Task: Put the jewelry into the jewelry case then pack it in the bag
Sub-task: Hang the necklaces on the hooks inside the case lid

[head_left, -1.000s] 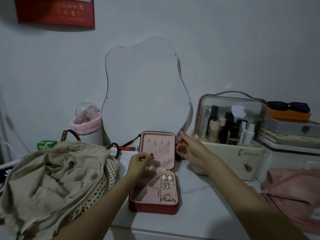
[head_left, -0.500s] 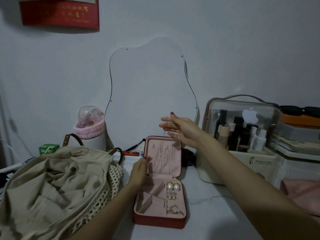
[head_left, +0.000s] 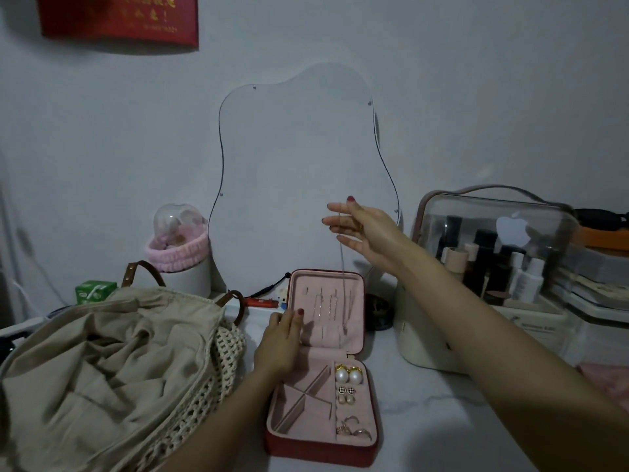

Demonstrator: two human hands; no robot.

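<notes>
— Beige cloth bag with brown leather handles [head_left: 102, 362], far left of the white tabletop [head_left: 425, 420]: condition?

— Slumped open, a cream crochet net panel [head_left: 218, 362] showing at its right side. Just right of it stands the red jewelry case with pink lining [head_left: 323, 403], lid upright.

— Left hand [head_left: 280, 342]?

— Resting on the left edge of the lid, fingers together and laid flat against the lining; it grips nothing.

— Contents of the tray?

— Right-hand column only: two pearl earrings [head_left: 348, 375] at the top, smaller studs beneath them, gold rings [head_left: 352, 429] at the near end.

— Right hand [head_left: 364, 233]?

— Raised above the lid before the wavy frameless mirror [head_left: 299, 172], pinching a thin silver chain necklace [head_left: 343, 267] near its top. The chain hangs straight down, its lower end in front of the lid's lining; contact with a hook cannot be determined.

— Farther right?

— One clear-topped cosmetics box with bottles inside [head_left: 490, 267].
</notes>
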